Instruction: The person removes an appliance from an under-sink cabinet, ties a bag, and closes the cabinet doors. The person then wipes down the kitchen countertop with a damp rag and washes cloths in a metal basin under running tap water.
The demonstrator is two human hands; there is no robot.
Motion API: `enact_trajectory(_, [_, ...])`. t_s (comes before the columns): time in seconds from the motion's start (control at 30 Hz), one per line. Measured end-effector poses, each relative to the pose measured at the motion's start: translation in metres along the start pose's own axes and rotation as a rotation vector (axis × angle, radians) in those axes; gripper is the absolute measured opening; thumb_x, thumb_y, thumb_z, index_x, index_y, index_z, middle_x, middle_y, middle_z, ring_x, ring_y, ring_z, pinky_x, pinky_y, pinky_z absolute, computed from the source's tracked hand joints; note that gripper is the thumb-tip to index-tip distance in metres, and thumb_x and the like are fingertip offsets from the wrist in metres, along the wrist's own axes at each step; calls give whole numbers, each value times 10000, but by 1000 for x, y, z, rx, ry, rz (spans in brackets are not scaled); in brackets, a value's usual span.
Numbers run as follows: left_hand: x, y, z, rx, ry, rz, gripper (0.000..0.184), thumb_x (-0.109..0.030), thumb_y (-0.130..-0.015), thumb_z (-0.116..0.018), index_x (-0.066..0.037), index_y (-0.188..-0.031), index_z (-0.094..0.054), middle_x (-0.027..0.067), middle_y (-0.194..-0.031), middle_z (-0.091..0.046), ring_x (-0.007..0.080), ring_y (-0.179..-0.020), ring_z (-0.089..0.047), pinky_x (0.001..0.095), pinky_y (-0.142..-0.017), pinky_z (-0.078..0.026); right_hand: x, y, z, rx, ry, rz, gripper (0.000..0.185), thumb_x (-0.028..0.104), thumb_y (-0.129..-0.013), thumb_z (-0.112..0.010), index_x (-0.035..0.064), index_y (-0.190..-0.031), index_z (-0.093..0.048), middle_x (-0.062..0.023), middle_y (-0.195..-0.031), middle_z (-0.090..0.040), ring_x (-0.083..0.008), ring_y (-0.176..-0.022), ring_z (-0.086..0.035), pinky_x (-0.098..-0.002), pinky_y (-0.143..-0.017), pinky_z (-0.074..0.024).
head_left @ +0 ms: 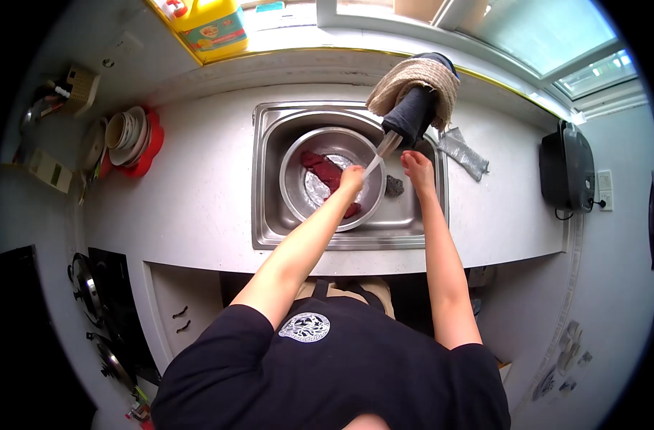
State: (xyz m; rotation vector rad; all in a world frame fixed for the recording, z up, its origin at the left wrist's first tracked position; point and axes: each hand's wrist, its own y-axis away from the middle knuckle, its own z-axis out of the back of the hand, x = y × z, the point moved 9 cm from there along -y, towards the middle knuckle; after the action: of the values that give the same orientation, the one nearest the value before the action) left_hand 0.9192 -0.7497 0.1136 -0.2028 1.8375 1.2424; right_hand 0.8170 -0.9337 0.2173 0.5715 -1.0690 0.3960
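A steel bowl (287, 188) stands in the left part of the sink, with a long dark-red piece of raw meat (323, 170) lying in it. Over the bowl's right side is my left hand (352, 179), its fingers closed; whether anything is in them is hidden. A pale stream of water (373, 164) slants down from the faucet (390, 145) beside that hand. My right hand (418, 169) hovers over the sink's right part, just below the faucet, loosely curved with fingers apart and nothing visible in them. Dark cloth and a tan woven towel (413, 75) cover the faucet.
Near my right hand, a dark grey scrubber (393, 186) lies in the sink (261, 215). Crumpled silvery wrap (464, 153) rests on the counter. Stacked bowls (130, 136) stand left, a black appliance (567, 170) right, and a yellow jug (211, 29) on the sill.
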Motion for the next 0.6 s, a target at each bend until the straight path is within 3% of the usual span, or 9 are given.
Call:
enact_trajectory(0.03, [40, -70, -2, -15, -237, -241, 297, -245, -866, -553, -90, -1120, -564, 29, -838, -578, 150, -601, -513, 297, -553, -458, 2, 7, -12, 82, 21, -21, 207, 225, -882, -560, 61, -959, -660, 13, -791, -639, -79, -697, -593, -202, -587, -453])
enact_trajectory(0.1, [30, -41, -3, 83, -262, -86, 337, -285, -864, -569, -110, -1152, -556, 42, -970, -582, 173, -812, -541, 358, -689, -465, -51, -7, -53, 149, 205, 68, 265, 282, -878, -571, 63, -1015, -634, -7, -847, -629, -89, -765, -581, -221, -585, -459])
enact_trajectory(0.2, [-5, 35, 22, 78, -35, 97, 373, -328, -866, -575, -140, -1187, -546, 56, -1160, -555, 196, -1084, -499, 463, -862, -425, -78, 34, -122, 369, -80, -305, 471, 402, -873, -569, 66, -1199, -515, -52, -1062, -582, -168, -947, -551, -313, -622, -498])
enact_trajectory(0.23, [-3, 38, 37, 85, -40, 133, 397, -352, -869, -563, -164, -1219, -535, 57, -1284, -495, 211, -1232, -398, 537, -944, -345, -74, 53, -144, 461, -259, -437, 545, 442, -872, -561, 69, -1259, -467, -72, -1144, -555, -207, -1010, -538, -347, -649, -516])
enact_trajectory(0.3, [-15, 48, 80, -93, -121, 3, 343, -247, -864, -566, -53, -1146, -595, 70, -985, -643, 170, -871, -583, 299, -621, -449, -96, 59, -167, 227, -209, -553, 591, 489, -878, -529, 79, -1294, -440, -96, -1212, -524, -274, -1047, -538, -402, -737, -526])
enact_trajectory(0.43, [-45, 64, 119, -78, -359, -32, 354, -206, -829, -603, -11, -1124, -612, 114, -1034, -651, 195, -984, -586, 297, -861, -441, -115, 53, -202, 256, -326, -688, 628, 539, -883, -477, 63, -1293, -453, -131, -1260, -500, -296, -1083, -526, -460, -814, -497])
enact_trajectory(0.5, [-72, 58, 118, 60, -454, -117, 344, -200, -830, -599, 3, -1107, -617, 108, -1011, -662, 200, -964, -600, 313, -860, -448, -110, 46, -186, 264, -161, -625, 574, 529, -887, -473, 69, -1224, -537, -131, -1199, -566, -281, -1067, -552, -448, -814, -487])
enact_trajectory(0.57, [-123, 43, 109, 149, -666, -438, 289, -198, -859, -565, -22, -1076, -640, 108, -969, -671, 191, -923, -621, 315, -824, -477, -112, 16, -159, 263, 331, -184, 457, 460, -873, -498, 64, -1047, -646, -215, -1051, -627, -364, -956, -606, -432, -795, -486])
enact_trajectory(0.6, [-162, 51, 100, 142, -767, -491, 281, -187, -865, -555, -9, -1065, -639, 108, -943, -675, 189, -908, -627, 314, -820, -479, -92, 24, -140, 241, 387, -137, 437, 438, -873, -495, 52, -1003, -654, -227, -1017, -626, -373, -959, -598, -439, -796, -474])
